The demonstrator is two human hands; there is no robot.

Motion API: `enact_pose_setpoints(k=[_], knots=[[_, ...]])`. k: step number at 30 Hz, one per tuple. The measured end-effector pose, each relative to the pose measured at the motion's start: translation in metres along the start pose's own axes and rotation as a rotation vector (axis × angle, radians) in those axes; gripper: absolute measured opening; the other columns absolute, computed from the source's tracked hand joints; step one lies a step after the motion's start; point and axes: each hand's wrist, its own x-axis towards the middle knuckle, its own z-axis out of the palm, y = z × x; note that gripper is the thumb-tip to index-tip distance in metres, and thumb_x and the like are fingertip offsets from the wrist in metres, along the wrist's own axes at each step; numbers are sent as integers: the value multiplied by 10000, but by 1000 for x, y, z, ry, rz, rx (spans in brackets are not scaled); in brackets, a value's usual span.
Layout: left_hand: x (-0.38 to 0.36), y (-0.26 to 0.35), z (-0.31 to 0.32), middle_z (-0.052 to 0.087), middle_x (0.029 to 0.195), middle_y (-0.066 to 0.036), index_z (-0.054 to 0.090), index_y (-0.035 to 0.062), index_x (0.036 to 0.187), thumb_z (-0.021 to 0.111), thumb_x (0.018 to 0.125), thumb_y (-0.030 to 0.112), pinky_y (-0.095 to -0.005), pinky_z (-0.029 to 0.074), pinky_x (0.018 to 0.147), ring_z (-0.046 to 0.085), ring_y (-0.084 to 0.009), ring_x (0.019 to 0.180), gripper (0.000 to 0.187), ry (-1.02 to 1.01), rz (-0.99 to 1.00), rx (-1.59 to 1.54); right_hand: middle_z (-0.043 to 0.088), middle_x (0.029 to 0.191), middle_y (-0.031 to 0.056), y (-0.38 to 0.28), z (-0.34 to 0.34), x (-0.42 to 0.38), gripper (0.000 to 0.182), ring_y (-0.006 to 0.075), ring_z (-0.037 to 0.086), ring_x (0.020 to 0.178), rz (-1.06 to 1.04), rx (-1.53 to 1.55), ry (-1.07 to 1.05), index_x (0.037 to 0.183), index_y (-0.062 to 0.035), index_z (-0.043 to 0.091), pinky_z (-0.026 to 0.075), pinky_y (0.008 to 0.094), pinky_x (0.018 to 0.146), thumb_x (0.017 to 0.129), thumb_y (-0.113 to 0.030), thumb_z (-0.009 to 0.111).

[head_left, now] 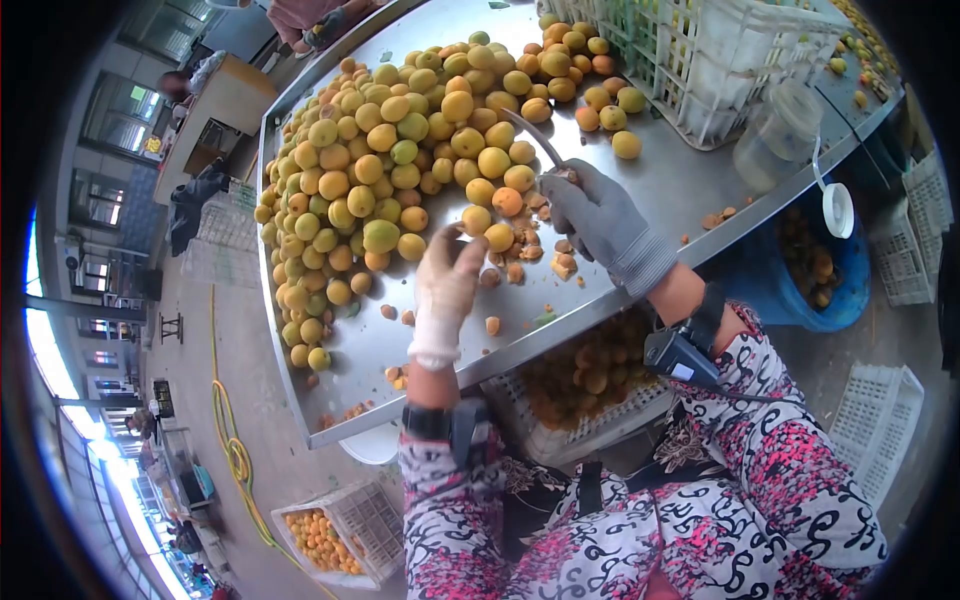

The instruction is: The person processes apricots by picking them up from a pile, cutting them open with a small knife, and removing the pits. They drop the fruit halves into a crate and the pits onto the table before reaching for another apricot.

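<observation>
My right hand (pixel 600 220), in a grey glove, is closed around the handle of a knife with a curved blade (pixel 535 135) that points up and left over the fruit. My left hand (pixel 446 285), in a white glove and slightly blurred, is at the near edge of the apricot pile (pixel 370 150). Its thumb and fingers are apart beside a yellow-orange apricot (pixel 476 219); I see nothing held between them. Between the two hands lie apricot pits and torn pieces (pixel 525 240) on the metal table (pixel 400 300).
A white plastic crate (pixel 690 60) and a clear jug (pixel 780 130) stand on the table's right. Below are a blue tub (pixel 840 300) with fruit pieces, a crate of apricot pieces (pixel 590 370) and a tipped-looking crate of apricots (pixel 330 540). Another person's arm (pixel 325 25) shows beyond the table.
</observation>
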Motion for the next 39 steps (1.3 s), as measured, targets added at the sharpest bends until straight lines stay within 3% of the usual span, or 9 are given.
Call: enact_pose_setpoints(k=[4,7,9,11,15,23,27,33,39], knots=[[42,8,9,647,1009,-205,559,4,1166,621,775,466,-375,467,848,612,-330,962,608,75,-89,613,559,719,18,4,7,4,335,78,525,651,-121,-7,-31,958,-10,576,448,254,616,897,-339,564],[53,7,16,641,1024,-220,557,6,1163,618,776,444,-387,463,857,598,-349,992,587,-18,-65,584,583,734,35,0,6,4,334,83,554,680,-132,-84,-17,972,-2,576,457,251,633,896,-326,565],[51,7,13,643,1039,-188,525,-12,1200,651,797,352,-341,472,849,617,-281,974,557,-68,-98,507,576,724,34,-3,4,2,319,85,552,667,-88,3,-44,965,-6,578,458,255,631,894,-316,573],[35,2,10,612,1083,-96,509,22,1255,648,833,236,-280,447,847,571,-165,971,493,-36,36,-243,570,713,29,-1,5,2,318,83,550,656,-87,42,-39,959,-8,568,456,251,618,896,-319,575],[-27,41,-3,518,1191,-71,416,39,1359,624,831,156,-329,444,927,536,-168,1045,579,-230,160,-739,551,688,9,0,15,-6,317,83,534,613,-27,110,-88,951,-11,531,444,249,562,910,-322,570],[-49,43,3,477,1268,-83,378,44,1376,557,831,12,-332,391,997,495,-190,1152,575,-308,247,-858,562,667,0,15,31,-18,270,32,484,501,-54,274,-201,964,-38,540,389,192,443,927,-305,545],[-47,39,-5,539,1135,-59,403,45,1335,568,820,-27,-291,438,903,538,-140,996,546,-383,114,-833,571,686,0,15,33,-17,270,28,483,509,18,166,-246,1000,-38,555,374,187,436,929,-299,541],[-42,34,-16,554,1054,-57,378,41,1345,571,837,8,-291,442,891,557,-132,922,545,-233,54,-747,592,697,20,22,45,-16,275,99,579,623,-66,32,-204,1052,-37,554,476,250,581,934,-284,535],[-38,25,-31,532,1137,-54,364,48,1382,611,874,138,-291,446,871,562,-142,959,572,-219,104,-949,643,760,155,20,42,-21,343,310,650,745,-299,-358,-245,1012,-30,526,493,369,638,934,-363,525]])
